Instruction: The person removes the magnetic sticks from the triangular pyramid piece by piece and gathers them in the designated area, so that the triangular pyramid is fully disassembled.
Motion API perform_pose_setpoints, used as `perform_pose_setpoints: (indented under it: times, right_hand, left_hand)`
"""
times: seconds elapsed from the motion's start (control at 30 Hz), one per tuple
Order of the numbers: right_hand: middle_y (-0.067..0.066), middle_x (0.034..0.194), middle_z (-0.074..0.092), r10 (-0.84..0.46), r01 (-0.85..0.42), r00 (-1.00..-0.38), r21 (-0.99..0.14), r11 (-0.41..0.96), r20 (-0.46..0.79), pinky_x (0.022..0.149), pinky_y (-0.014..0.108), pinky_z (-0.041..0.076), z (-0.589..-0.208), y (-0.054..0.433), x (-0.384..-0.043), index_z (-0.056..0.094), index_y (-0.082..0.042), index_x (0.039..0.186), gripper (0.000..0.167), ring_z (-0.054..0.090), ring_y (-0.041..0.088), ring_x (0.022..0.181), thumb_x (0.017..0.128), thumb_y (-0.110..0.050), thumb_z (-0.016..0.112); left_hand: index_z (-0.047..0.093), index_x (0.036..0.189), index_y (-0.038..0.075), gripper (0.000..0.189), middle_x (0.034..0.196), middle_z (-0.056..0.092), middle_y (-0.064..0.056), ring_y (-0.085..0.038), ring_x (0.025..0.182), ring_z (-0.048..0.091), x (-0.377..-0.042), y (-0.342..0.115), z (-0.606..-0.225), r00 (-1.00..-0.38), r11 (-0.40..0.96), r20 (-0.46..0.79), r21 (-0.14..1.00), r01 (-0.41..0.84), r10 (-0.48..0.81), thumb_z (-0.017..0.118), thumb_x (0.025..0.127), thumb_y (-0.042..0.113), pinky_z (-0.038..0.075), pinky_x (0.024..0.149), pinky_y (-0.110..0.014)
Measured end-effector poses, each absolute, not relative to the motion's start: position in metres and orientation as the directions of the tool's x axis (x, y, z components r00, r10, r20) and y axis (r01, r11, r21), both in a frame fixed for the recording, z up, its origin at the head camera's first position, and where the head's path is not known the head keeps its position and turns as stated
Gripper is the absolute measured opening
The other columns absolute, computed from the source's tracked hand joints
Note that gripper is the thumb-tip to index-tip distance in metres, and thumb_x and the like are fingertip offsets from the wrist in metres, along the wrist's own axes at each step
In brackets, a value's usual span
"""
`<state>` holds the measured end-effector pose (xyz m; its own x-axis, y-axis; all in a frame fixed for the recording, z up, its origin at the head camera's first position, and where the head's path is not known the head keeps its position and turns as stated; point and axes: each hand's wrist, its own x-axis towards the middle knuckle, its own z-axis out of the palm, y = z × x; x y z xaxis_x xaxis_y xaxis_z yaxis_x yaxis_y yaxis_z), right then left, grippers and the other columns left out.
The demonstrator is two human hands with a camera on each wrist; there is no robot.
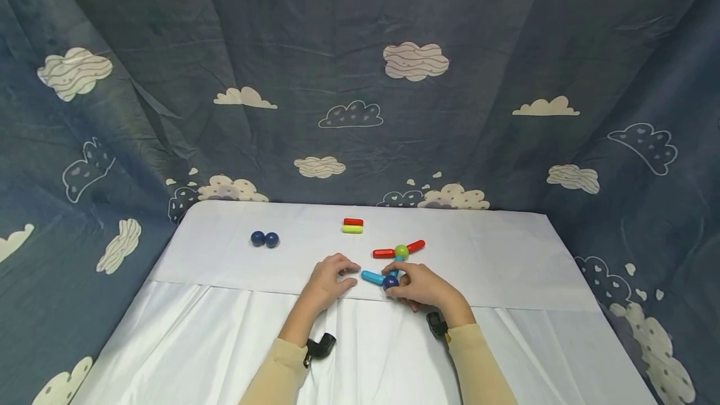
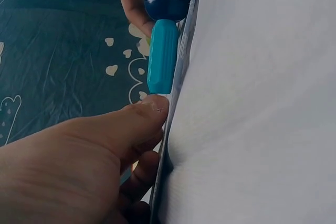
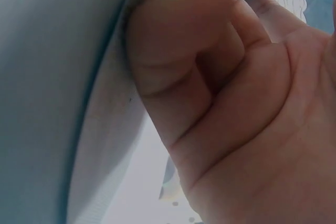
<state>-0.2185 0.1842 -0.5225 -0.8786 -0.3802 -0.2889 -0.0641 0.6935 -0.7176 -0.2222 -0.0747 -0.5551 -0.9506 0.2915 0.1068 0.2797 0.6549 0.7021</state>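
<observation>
My right hand [image 1: 422, 285] pinches a dark blue ball [image 1: 390, 282] between thumb and fingers. From that ball a light blue stick [image 1: 372, 277] points left, and a second light blue stick, partly behind my fingers, leads to a green ball [image 1: 401, 252]. Two red sticks [image 1: 384, 254] stick out from the green ball. My left hand [image 1: 327, 280] rests on the table with fingers loosely bent, holding nothing. In the left wrist view its thumb lies just by the free end of the light blue stick [image 2: 163, 59]; whether they touch, I cannot tell. My palm mostly fills the right wrist view.
Two dark blue balls [image 1: 265, 239] sit side by side at the back left of the white table [image 1: 506, 255]. A loose red stick [image 1: 353, 222] and a yellow-green stick [image 1: 352, 229] lie together near the back middle. A dark cloud-patterned cloth [image 1: 360, 17] hangs behind.
</observation>
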Motion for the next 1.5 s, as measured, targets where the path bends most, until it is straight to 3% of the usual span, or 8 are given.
perform_pose_setpoints:
  times: [0.27,0.93,1.13,1.4,1.5]
  right_hand:
    - [0.002,0.067,0.06,-0.365,-0.034,-0.877,-0.718,0.695,-0.311,0.052,0.028,0.048,-0.5206,0.1845,-0.2187,0.067,-0.019,0.131,0.04,0.054,0.016,0.047,0.095,-0.026,0.081]
    - [0.0,0.067,0.058,-0.402,-0.086,-0.866,-0.704,0.705,-0.297,0.051,0.027,0.045,-0.5189,0.1823,-0.2168,0.069,-0.023,0.123,0.031,0.053,0.015,0.049,0.094,-0.027,0.081]
    - [0.0,0.067,0.059,-0.41,-0.091,-0.864,-0.712,0.697,-0.292,0.051,0.028,0.044,-0.5192,0.1813,-0.2152,0.069,-0.022,0.121,0.03,0.053,0.015,0.049,0.094,-0.026,0.081]
    - [0.0,0.067,0.059,-0.389,-0.068,-0.871,-0.71,0.7,-0.3,0.051,0.027,0.045,-0.5215,0.1815,-0.2161,0.069,-0.019,0.121,0.03,0.052,0.016,0.049,0.094,-0.026,0.081]
    - [0.0,0.067,0.062,-0.387,-0.068,-0.874,-0.716,0.695,-0.293,0.051,0.027,0.046,-0.5218,0.1812,-0.2165,0.069,-0.017,0.121,0.03,0.052,0.015,0.049,0.095,-0.026,0.081]
  left_hand:
    - [0.081,0.108,0.021,0.014,0.107,0.072,0.006,-0.018,0.106,0.064,-0.223,-0.0726,-0.5555,-0.949,0.654,0.11,0.701,0.284,0.295,0.081,0.094,0.022,0.047,0.107,-0.052]
    - [0.082,0.11,0.022,0.022,0.108,0.071,0.007,-0.017,0.108,0.063,-0.22,-0.0694,-0.5549,-0.953,0.685,0.111,0.672,0.282,0.283,0.086,0.09,0.029,0.045,0.099,-0.04]
    - [0.082,0.105,0.024,0.017,0.105,0.069,0.009,-0.015,0.104,0.061,-0.2183,-0.0689,-0.5563,-0.953,0.691,0.115,0.666,0.283,0.279,0.086,0.09,0.031,0.043,0.095,-0.038]
    - [0.081,0.103,0.025,0.015,0.105,0.073,0.009,-0.015,0.106,0.062,-0.2182,-0.0693,-0.555,-0.955,0.659,0.105,0.702,0.269,0.278,0.086,0.09,0.031,0.043,0.098,-0.041]
    - [0.08,0.104,0.027,0.015,0.101,0.075,0.011,-0.012,0.1,0.061,-0.2184,-0.0696,-0.5549,-0.956,0.636,0.084,0.729,0.251,0.281,0.085,0.09,0.032,0.045,0.095,-0.038]
